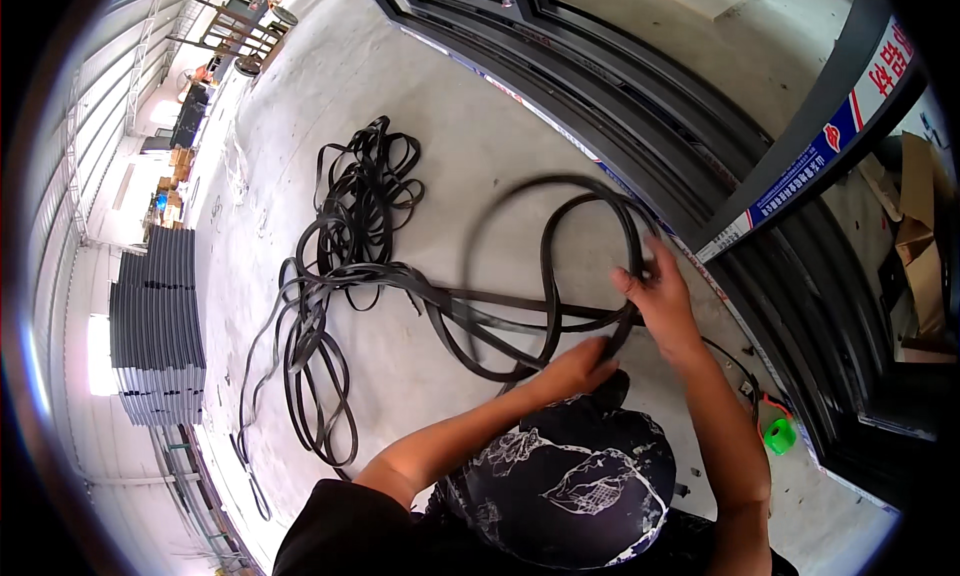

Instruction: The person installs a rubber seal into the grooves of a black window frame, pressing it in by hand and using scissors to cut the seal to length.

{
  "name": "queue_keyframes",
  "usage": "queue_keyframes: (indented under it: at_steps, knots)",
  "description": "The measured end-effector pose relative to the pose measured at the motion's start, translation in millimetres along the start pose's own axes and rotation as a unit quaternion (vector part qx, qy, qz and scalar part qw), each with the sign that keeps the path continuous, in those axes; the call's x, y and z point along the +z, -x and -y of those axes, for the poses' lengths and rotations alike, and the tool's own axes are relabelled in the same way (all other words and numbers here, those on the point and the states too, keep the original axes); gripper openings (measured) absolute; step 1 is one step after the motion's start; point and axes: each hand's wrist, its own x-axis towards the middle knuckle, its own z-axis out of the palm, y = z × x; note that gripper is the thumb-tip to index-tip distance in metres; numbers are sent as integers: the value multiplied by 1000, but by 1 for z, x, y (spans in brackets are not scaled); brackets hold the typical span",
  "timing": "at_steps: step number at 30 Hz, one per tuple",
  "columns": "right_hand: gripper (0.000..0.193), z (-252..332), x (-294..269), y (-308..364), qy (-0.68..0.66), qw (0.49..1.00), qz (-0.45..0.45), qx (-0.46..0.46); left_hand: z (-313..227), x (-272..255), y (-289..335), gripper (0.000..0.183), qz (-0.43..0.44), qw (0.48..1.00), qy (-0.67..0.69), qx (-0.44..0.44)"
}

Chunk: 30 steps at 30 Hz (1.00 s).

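Note:
My right hand [660, 298] is closed around a black rubber strip [549, 261], its thumb and fingers on either side of the loops. Lower and to the left, my left hand [580, 369] grips the same loops, its fingertips partly smeared by motion. Wide coils of the strip stand up from the floor between my hands and the dark frames. Several strands run left from the coils into a tangled heap [365, 211] of the same strip. More loose loops [318, 376] lie below that heap.
Dark metal window frames [640, 106] lie along the right, with a labelled bar [810, 166] across them. A bright green round object [779, 436] sits by their edge. My patterned knee [570, 476] is below my hands. Dark stacked panels [155, 321] and a cart [240, 36] stand farther off.

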Motion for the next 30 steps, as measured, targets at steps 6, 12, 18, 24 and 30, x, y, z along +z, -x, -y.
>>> queue_keyframes:
  at_steps: [6, 12, 18, 24, 30]
  knots:
    - [52, -64, -31, 38, 211, 977, 23, -11, 73, -89, 15, 26, -57, 965, -250, -52]
    - [40, -58, -41, 51, 97, 994, 46, 28, 190, -178, 45, 25, 48, 829, -521, -198]
    - [43, -31, -88, 71, 148, 985, 54, 77, 191, -163, 87, 25, 23, 815, -509, -277]
    - [43, -38, -103, 94, 76, 981, 30, 174, 199, -144, 122, 32, 74, 804, -433, -400]
    - [44, -43, -98, 103, 11, 979, 43, 198, 295, -187, 119, 23, -312, 795, 116, -507]
